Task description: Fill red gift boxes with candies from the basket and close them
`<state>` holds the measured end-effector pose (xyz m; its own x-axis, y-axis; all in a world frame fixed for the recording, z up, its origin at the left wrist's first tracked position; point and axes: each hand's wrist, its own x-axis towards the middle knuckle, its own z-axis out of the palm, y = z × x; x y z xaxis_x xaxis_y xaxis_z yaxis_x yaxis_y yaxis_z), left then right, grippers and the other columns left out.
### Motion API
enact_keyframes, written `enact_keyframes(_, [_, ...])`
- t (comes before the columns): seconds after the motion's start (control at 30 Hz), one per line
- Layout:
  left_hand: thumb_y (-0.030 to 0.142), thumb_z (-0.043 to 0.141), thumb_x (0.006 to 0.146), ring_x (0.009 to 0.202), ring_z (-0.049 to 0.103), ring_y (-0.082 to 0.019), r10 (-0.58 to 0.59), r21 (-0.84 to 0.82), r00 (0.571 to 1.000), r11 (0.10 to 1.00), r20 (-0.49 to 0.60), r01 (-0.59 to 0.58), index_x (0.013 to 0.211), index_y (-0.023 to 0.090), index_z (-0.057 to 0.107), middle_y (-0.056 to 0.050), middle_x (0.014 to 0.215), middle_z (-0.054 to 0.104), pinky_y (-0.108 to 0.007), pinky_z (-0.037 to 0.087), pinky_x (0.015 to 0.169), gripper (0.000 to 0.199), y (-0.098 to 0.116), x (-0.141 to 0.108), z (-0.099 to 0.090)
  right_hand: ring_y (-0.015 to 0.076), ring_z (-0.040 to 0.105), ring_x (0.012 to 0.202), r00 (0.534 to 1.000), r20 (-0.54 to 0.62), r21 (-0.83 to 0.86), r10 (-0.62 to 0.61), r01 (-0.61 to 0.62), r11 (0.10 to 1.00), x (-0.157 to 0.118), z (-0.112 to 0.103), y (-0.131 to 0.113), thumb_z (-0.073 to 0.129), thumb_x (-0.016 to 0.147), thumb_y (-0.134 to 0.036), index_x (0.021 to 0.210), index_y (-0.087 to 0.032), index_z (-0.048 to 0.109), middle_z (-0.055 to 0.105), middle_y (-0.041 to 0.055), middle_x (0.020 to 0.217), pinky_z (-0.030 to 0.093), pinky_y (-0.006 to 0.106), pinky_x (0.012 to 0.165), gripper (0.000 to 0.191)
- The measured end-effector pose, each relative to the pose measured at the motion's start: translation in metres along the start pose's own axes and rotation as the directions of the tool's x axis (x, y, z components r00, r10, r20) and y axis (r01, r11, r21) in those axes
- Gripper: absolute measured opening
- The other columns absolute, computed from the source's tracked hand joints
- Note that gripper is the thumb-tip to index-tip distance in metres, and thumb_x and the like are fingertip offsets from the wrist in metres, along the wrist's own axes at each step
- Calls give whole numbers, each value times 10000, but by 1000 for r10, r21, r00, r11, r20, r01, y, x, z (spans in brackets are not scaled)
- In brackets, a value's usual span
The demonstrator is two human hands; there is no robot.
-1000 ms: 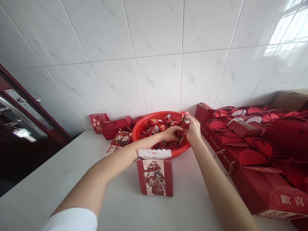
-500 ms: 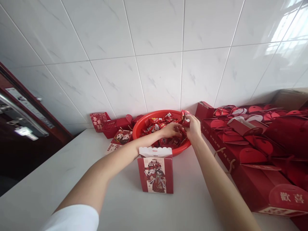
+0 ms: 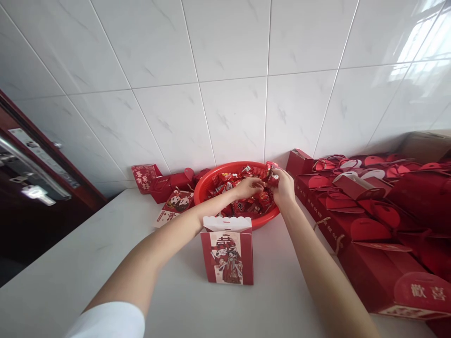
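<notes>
A round red plastic basket (image 3: 201, 188) full of red-wrapped candies (image 3: 229, 177) stands against the wall. Over its right side my right hand (image 3: 284, 188) is closed on red candy packets (image 3: 272, 172). My left hand (image 3: 249, 187) reaches over the middle of the basket, its fingers bent together close to my right hand; what they pinch, if anything, is too small to make out. In front of the basket a red gift box (image 3: 228, 258) with two printed figures stands upright, its scalloped white top flap raised.
Many red gift boxes (image 3: 373, 267) are crowded along the right side. Behind them is a cardboard box (image 3: 424, 145). Left of the basket lie folded red boxes (image 3: 172, 180) and a printed card box (image 3: 179, 202). A dark door with keys (image 3: 37, 191) is at far left.
My left hand has risen slightly and shifted a little left, and its fingers have drawn together. More candies show below it. My right hand has barely moved.
</notes>
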<state>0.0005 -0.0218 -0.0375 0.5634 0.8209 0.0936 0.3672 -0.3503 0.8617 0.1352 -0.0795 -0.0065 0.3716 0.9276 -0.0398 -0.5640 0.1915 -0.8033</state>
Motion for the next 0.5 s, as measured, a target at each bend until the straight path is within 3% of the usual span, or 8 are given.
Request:
enact_keyframes(0.1, [207,764,728,851,686,-199,-3,38,995,999,101,0,932,144,740,-62,949,755,-310,530,813,215,4,-5,4,97,481,449,1000,-10,-2,3,-3,1000,-1,0,0,682,630,-211,631,-208,531,487,-83,504,445,226,432,151])
enact_keyframes(0.23, [183,800,652,897,689,-210,30,171,954,982,297,-85,917,182,771,-16,945,755,-277,510,823,267,9,-10,9,91,475,442,1000,-24,3,10,-10,1000,-2,1,0,659,625,-207,636,-206,550,499,-80,502,445,219,436,110])
enact_keyframes(0.3, [165,780,647,901,687,-206,39,205,941,972,336,-114,951,185,772,-12,948,748,-263,509,799,305,10,-10,9,89,480,442,1000,-25,3,14,-14,1000,-2,1,0,644,625,-203,640,-204,560,513,-76,515,442,217,434,85])
enact_keyframes(0.4, [132,730,635,790,683,-187,-34,236,920,970,391,-64,1084,178,739,8,840,719,-249,513,689,451,10,-10,9,95,508,455,1000,-15,-1,17,-17,1000,-1,1,1,651,624,-209,650,-206,564,527,-76,536,445,220,437,92])
enact_keyframes(0.5, [104,658,644,684,662,-179,-97,336,894,940,438,-63,1050,165,724,19,734,685,-249,496,610,416,12,-10,9,98,528,470,1000,-6,-6,17,-17,1000,-1,1,1,657,619,-215,655,-206,568,538,-76,553,451,220,447,96])
